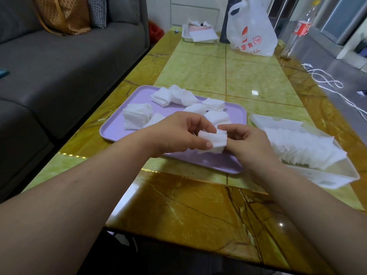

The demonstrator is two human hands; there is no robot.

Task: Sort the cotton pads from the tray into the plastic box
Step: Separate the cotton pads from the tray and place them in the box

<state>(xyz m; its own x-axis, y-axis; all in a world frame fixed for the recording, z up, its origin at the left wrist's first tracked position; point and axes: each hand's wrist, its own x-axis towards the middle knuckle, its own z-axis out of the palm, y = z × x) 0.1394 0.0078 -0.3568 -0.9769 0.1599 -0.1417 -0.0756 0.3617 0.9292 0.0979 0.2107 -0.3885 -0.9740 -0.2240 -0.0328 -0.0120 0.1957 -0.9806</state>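
Note:
A lilac tray (pixel 115 128) lies on the table with several small stacks of white cotton pads (pixel 137 116) scattered over it. Above the tray's near right part, my left hand (pixel 176 133) and my right hand (pixel 248 143) together hold one stack of cotton pads (pixel 215 140), the left pinching its left side with thumb and fingers, the right gripping its right side. To the right of the tray stands a clear plastic box (pixel 337 178) with a row of cotton pads (pixel 305 149) packed inside it.
The marbled green-and-brown table (pixel 198 205) runs away from me. At its far end stand a white plastic bag (pixel 251 28), a white tray with papers (pixel 200 33) and a clear bottle (pixel 297 32). A grey sofa (pixel 59 66) is on the left; white cable (pixel 325 80) on the right.

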